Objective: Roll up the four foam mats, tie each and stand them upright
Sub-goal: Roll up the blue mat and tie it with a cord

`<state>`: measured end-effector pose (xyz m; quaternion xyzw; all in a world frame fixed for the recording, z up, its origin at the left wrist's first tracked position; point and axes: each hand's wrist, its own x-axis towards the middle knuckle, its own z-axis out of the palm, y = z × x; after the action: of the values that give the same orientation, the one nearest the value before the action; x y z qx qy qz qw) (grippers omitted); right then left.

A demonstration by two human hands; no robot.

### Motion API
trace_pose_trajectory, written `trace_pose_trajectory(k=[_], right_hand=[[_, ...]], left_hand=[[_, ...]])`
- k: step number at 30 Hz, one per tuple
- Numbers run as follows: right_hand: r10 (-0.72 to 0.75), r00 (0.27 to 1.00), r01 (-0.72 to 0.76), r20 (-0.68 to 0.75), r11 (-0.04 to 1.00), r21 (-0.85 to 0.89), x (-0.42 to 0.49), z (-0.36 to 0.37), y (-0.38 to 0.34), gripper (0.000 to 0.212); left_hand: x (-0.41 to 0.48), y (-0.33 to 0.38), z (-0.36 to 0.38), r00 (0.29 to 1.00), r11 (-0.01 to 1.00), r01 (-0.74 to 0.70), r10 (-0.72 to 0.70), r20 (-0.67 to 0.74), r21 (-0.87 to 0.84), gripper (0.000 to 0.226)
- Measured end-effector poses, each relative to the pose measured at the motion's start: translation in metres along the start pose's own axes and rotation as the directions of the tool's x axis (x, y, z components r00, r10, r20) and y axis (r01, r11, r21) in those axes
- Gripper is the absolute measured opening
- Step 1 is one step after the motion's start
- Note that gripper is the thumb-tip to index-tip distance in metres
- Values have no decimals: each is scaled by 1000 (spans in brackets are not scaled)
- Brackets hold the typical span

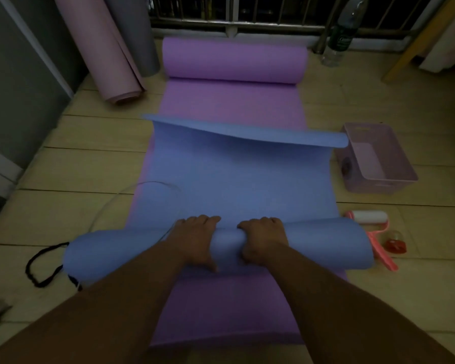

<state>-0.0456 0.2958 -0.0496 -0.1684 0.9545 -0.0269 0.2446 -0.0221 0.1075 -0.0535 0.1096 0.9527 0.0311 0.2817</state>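
The left hand [197,240] and right hand [263,241] are gripping the rolled end of the blue mat [234,179], fingers curling over its top. It is lying on the purple mat [231,101], far edge curling up. A pink basket [378,186] and lint roller [368,216] are sitting beside its right edge; bare floor [90,166] is lying open on the left.

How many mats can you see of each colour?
Blue mat: 1
Purple mat: 1
Pink mat: 1
Grey mat: 1
Total: 4
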Motion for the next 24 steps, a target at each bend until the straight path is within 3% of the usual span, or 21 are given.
trace_pose_trajectory(k=[6, 10, 14, 19, 24], right_hand=[[16, 964, 0, 264, 998, -58, 0, -18, 6, 87], [45, 990, -38, 137, 998, -51, -11, -7, 2, 94], [6, 997, 3, 76, 994, -111, -19, -9, 12, 112], [0, 996, 10, 89, 994, -112, -20, 4, 11, 115], [9, 995, 0, 102, 996, -91, -15, 5, 14, 115]], left_hand=[[2, 4, 0, 995, 973, 98, -91, 40, -207, 76], [6, 7, -2, 993, 974, 117, -108, 58, -194, 75], [4, 5, -2, 993, 972, 111, -101, 62, -206, 89], [-3, 5, 8, 995, 956, -33, 4, -100, -291, 86], [-6, 10, 11, 998, 999, -43, 42, 35, 29, 130]])
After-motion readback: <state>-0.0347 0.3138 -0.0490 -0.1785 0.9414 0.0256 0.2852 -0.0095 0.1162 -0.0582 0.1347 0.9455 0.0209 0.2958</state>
